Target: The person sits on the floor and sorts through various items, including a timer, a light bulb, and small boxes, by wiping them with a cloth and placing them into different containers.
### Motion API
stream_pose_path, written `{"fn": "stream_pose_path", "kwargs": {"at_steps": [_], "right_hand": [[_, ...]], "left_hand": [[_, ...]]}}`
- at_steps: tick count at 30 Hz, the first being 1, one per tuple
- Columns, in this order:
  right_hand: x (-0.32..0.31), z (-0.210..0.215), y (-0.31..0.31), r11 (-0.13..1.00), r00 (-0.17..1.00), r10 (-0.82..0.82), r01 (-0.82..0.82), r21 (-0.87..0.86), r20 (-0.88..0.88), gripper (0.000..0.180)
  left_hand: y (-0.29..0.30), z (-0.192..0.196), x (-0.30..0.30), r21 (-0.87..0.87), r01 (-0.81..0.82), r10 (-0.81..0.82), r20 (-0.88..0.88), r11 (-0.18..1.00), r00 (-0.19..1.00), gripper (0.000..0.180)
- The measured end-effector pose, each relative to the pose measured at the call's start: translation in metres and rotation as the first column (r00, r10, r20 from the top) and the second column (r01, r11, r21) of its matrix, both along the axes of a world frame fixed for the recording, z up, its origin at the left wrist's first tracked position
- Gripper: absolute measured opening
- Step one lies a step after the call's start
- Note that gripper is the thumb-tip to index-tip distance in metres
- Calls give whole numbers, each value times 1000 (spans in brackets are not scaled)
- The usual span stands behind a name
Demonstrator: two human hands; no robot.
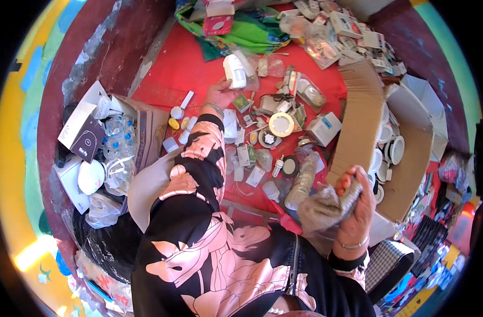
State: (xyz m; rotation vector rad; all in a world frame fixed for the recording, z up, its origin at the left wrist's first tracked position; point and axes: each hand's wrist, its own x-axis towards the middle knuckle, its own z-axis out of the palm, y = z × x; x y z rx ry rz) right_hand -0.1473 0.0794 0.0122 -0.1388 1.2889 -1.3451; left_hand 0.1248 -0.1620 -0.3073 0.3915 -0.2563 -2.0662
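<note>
Your left hand point(221, 95) reaches out over the red sheet point(186, 61), its grip pinching a white motion sensor point(234, 72) at the lower end. The sensor is tilted slightly, its ribbed window facing up, and clear plastic wrap point(248, 62) lies just beside it. Your right hand point(359, 211) is raised near the cardboard box point(410, 193) on your right, its grip curled around a crumpled beige cloth point(322, 210) that hangs toward your lap. The two hands are well apart.

Between them, small electrical goods crowd the sheet: a round downlight point(281, 124) with a yellowish rim, a white carton point(324, 129) with a blue label, a compact fluorescent bulb point(278, 166) and, right next to that, a dark round disc point(290, 166). A yellow oval piece point(173, 123) lies nearer your left forearm. The cardboard box has its long flap point(358, 116) folded out toward the goods, and white round fittings point(396, 150) are piled inside.

On your left, a second carton point(150, 129) holds clear plastic pieces with blue dots point(120, 132); a white dome point(91, 177) sits beside it. Beyond the sensor, a pink box point(218, 24) rests on a green cloth bag point(252, 34).
</note>
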Motion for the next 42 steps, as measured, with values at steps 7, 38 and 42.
{"fn": "stream_pose_path", "kwargs": {"at_steps": [7, 38, 42], "right_hand": [[2, 6, 5, 986, 994, 105, -103, -130, 10, 20], [-6, 6, 5, 874, 974, 224, -214, -435, -30, 33], [0, 3, 2, 873, 976, 217, -196, -447, -5, 36]], "left_hand": [[61, 143, -85, -148, 161, -191, -219, 976, 957, 76], [145, 329, -84, -365, 474, -233, 539, 801, 810, 43], [149, 338, -84, -516, 444, -95, 569, 732, 817, 45]]}}
